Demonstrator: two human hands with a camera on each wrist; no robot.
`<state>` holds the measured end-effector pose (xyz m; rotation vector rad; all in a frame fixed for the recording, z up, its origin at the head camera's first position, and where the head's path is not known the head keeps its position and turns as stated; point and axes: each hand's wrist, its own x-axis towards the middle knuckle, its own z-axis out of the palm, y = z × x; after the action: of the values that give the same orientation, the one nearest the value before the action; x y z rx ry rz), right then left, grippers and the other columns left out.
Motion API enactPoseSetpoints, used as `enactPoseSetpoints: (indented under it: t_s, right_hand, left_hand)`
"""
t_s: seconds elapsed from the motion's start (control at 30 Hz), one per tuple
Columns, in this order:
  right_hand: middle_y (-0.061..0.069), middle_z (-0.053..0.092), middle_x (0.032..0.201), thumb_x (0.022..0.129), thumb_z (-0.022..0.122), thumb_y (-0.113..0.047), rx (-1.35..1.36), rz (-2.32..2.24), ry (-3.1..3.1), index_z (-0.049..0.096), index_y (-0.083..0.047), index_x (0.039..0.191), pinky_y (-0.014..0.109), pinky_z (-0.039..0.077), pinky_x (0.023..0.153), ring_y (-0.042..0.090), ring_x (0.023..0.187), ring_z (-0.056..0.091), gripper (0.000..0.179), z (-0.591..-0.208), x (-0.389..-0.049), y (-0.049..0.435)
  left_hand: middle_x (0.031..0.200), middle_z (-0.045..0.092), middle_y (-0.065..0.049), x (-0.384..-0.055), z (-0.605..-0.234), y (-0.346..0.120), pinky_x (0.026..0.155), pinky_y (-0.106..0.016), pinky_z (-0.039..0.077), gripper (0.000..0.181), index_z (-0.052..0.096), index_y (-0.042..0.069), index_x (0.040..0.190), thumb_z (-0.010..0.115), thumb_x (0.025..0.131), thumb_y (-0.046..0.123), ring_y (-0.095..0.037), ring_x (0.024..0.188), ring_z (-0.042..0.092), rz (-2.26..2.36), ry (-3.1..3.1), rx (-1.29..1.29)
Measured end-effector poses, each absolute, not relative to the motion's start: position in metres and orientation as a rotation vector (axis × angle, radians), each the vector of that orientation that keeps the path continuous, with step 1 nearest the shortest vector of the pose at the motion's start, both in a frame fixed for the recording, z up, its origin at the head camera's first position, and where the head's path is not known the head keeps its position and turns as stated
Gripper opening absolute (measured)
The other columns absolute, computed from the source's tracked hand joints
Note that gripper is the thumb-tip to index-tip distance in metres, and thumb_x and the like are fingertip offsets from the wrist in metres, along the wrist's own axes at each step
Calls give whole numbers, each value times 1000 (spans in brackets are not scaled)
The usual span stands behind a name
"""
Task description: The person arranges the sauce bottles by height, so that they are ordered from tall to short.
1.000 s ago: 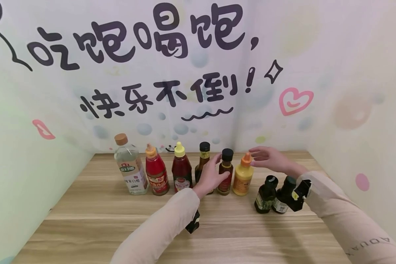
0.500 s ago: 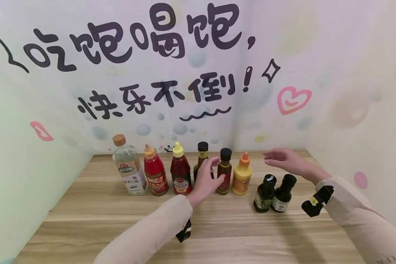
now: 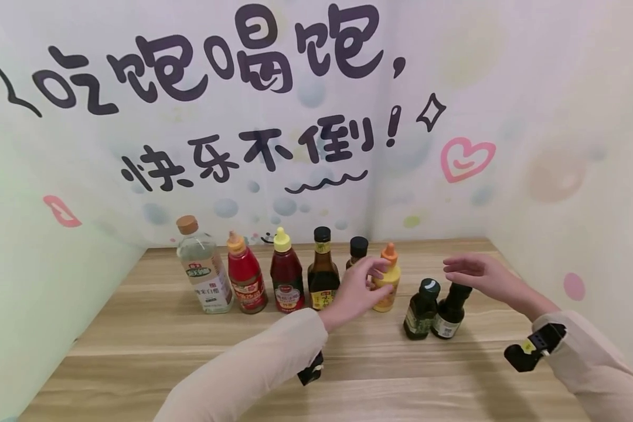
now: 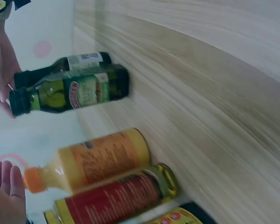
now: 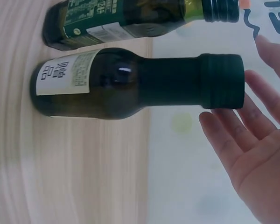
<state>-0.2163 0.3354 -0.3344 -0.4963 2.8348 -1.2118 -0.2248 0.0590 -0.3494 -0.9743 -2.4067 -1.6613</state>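
My left hand (image 3: 356,290) hovers with bent fingers around the side of a yellow squeeze bottle (image 3: 392,280) with an orange nozzle cap. In the left wrist view its fingertips come right up to the orange cap (image 4: 33,180). Partly behind this hand stands a red-labelled sauce bottle (image 4: 114,198) with a black cap. Over at the right, my right hand (image 3: 485,275) reaches above a dark bottle (image 5: 116,84) with a white label. Its fingers, spread and holding nothing, lie close to the dark green cap (image 5: 222,81). Beside that bottle is a green oil bottle (image 3: 421,310).
Left of my hands, in a row, stand a clear vinegar bottle (image 3: 204,269), a red sauce bottle (image 3: 247,281), a dark red one with a yellow nozzle (image 3: 287,281) and a soy-sauce-like bottle (image 3: 323,275). A printed cloth (image 3: 316,199) hangs behind the wooden table (image 3: 380,381).
My left hand has moved right, from the black-capped bottles to the yellow squeeze bottle. My right hand has left the yellow bottle and moved right and down to above the dark bottle.
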Motion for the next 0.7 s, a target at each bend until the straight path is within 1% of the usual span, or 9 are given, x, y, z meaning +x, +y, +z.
enactPoseSetpoints:
  t_s: [0.1,0.23,0.3,0.33,0.43,0.53,0.57,0.63,0.7]
  right_hand:
    - [20,57,111,87,56,-23,-509,-1241,2825,50,1,120,19,45,76,-5,93,53,41,-336,-211,341]
    - [18,56,113,88,56,-25,-496,-1229,2831,50,-1,121,20,45,77,-5,95,53,41,-338,-206,346]
    - [17,56,113,88,56,-25,-486,-1226,2836,50,-2,121,21,45,77,-5,95,52,41,-339,-204,347]
    - [17,56,114,87,56,-26,-478,-1220,2837,50,-3,121,23,46,77,-5,95,52,42,-340,-203,348]
    - [17,53,118,87,57,-28,-438,-1209,2839,49,-4,123,31,48,78,11,102,54,45,-343,-198,350]
    - [18,49,122,85,59,-32,-374,-1195,2835,47,-5,126,39,47,78,30,107,51,50,-347,-195,350]
    - [18,48,123,84,60,-33,-357,-1194,2841,47,-6,126,39,48,77,35,108,49,52,-349,-194,350]
    - [18,48,123,82,62,-33,-346,-1206,2844,47,-6,126,36,48,76,35,107,50,53,-352,-192,348]
    - [18,50,120,81,63,-31,-356,-1233,2852,48,-5,124,32,49,74,29,103,53,53,-354,-192,347]
  left_hand:
    - [103,56,-5,-223,-344,76,74,-21,47,38,53,5,114,66,79,7,-16,91,55,-1679,-2483,-1022]
    - [108,55,3,-220,-337,96,80,-22,45,44,51,11,119,67,79,16,-12,98,52,-1632,-2632,-1070]
    - [112,54,4,-221,-335,104,82,-20,43,46,50,12,121,67,79,19,-11,102,51,-1580,-2678,-1092]
    - [114,53,4,-221,-335,108,83,-19,42,47,49,12,122,68,79,20,-10,103,50,-1543,-2695,-1103]
    - [118,51,3,-223,-337,117,84,-15,39,49,49,12,122,68,78,23,-10,106,48,-1427,-2733,-1131]
    - [121,50,3,-225,-341,122,86,-15,37,51,49,13,123,69,77,24,-9,108,47,-1346,-2783,-1144]
    - [121,49,3,-225,-342,123,87,-16,37,52,49,14,123,69,77,25,-9,109,47,-1339,-2797,-1144]
    - [122,49,4,-225,-344,124,87,-17,37,52,49,15,124,69,77,25,-8,110,46,-1364,-2820,-1126]
    - [122,49,5,-224,-345,125,87,-18,38,53,48,15,124,70,76,24,-7,110,46,-1407,-2828,-1099]
